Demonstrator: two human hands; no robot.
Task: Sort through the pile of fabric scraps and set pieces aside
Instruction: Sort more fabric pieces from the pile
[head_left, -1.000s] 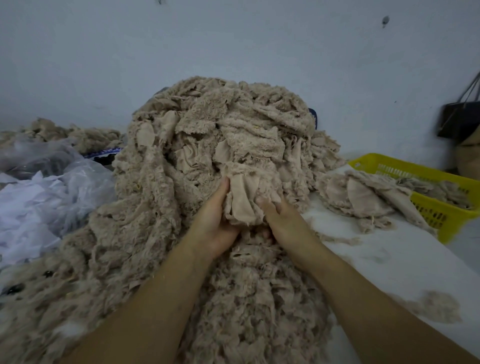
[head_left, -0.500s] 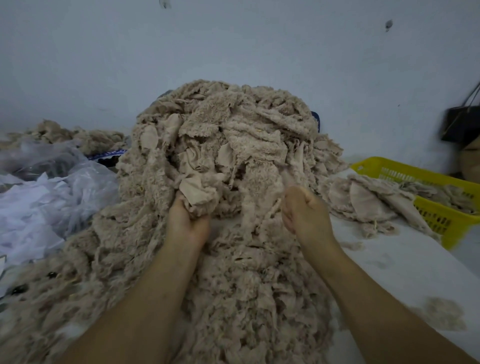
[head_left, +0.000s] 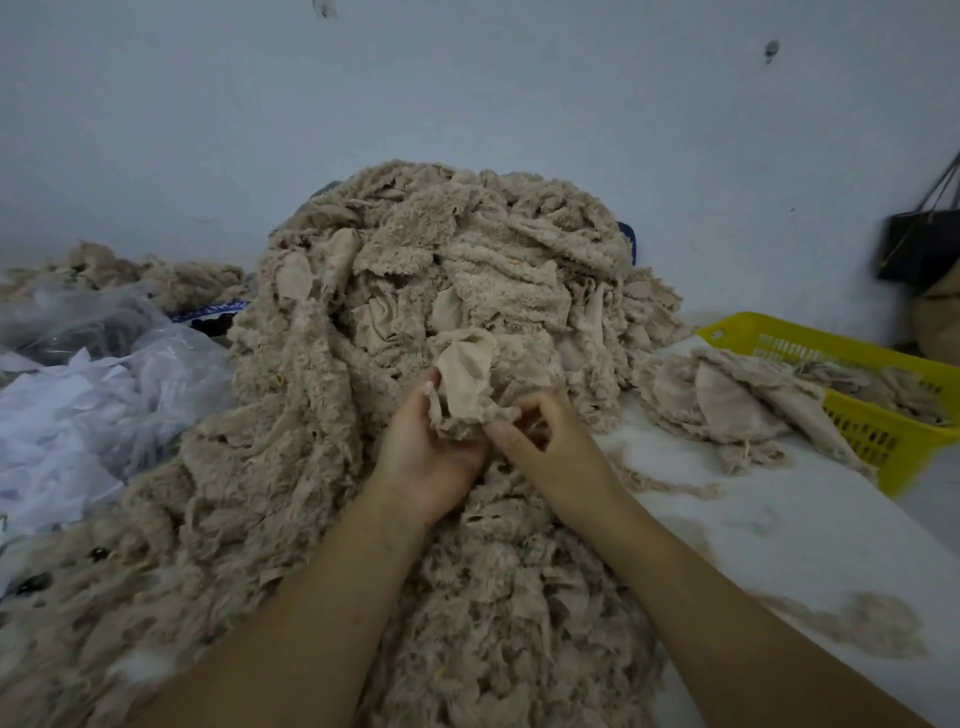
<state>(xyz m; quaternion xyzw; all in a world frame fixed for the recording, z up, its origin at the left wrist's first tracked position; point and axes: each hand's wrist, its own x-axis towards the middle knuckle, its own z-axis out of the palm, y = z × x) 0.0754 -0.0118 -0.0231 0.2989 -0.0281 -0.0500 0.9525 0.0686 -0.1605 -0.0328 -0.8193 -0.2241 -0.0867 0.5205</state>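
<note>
Changed since earlier: both hands, apart half a second ago, have been brought together at the centre of the frame on one scrap.
Left hand (head_left: 426, 457): one; its fingers are curled round the lower left edge of a beige scrap (head_left: 465, 382).
Right hand (head_left: 540, 441): one; the scrap's lower right fringe is pinched between thumb and fingertips.
Scrap: held against the front slope of the pile, smooth backing turned to the camera; it appears to be a single piece, though blur leaves that unsure.
Pile (head_left: 322, 415): one large mound of beige fleecy scraps, filling centre and lower left.
Set-aside pieces (head_left: 722, 400): one small heap at centre right, draped over the rim of one yellow basket (head_left: 862, 431).
Table (head_left: 779, 530): white, at lower right, with one lint patch (head_left: 857, 629) lying on it.
</note>
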